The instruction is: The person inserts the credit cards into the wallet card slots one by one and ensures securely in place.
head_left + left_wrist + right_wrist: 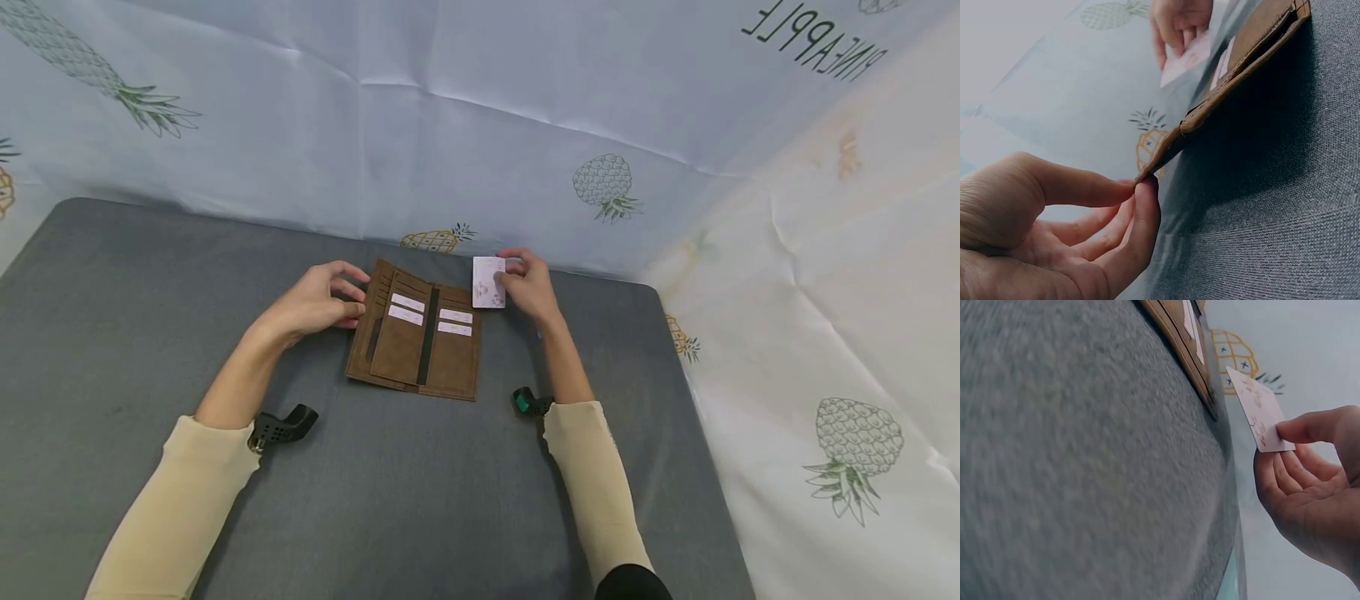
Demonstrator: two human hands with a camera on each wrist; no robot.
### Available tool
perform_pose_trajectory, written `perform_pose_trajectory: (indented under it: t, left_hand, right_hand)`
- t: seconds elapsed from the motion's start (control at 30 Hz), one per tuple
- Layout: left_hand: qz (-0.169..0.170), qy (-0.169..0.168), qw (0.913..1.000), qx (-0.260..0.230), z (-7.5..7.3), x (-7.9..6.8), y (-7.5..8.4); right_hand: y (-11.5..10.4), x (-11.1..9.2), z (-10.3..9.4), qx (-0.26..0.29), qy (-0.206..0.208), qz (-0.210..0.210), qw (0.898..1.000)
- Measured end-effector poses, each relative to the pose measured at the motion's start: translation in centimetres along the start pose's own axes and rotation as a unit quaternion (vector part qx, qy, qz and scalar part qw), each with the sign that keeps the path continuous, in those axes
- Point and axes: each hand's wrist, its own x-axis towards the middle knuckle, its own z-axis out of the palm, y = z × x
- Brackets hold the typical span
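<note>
A brown wallet lies spread out on the grey table, with pale cards showing in slots on both sides of its dark middle band. My left hand pinches the wallet's left edge between thumb and fingers; in the left wrist view that edge is lifted off the cloth. Beside the wallet's upper right corner, my right hand holds a pale pink printed card between thumb and fingers. The right wrist view shows the thumb flat on the card's printed face, fingers behind it.
The grey cloth-covered table reaches back to a white curtain printed with pineapples. Another pale curtain hangs along the right side. Black camera mounts stick out from the sleeves at both wrists.
</note>
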Motion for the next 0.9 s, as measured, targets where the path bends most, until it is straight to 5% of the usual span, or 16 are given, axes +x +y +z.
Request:
perform_pose_trajectory:
  t: [0.9]
  left_hand:
    - [0.000,0.000,1.0000,-0.008,-0.2,0.6,-0.5]
  right_hand:
    - [-0.9,1.0,4.0,0.025,-0.029,-0.008,0.999]
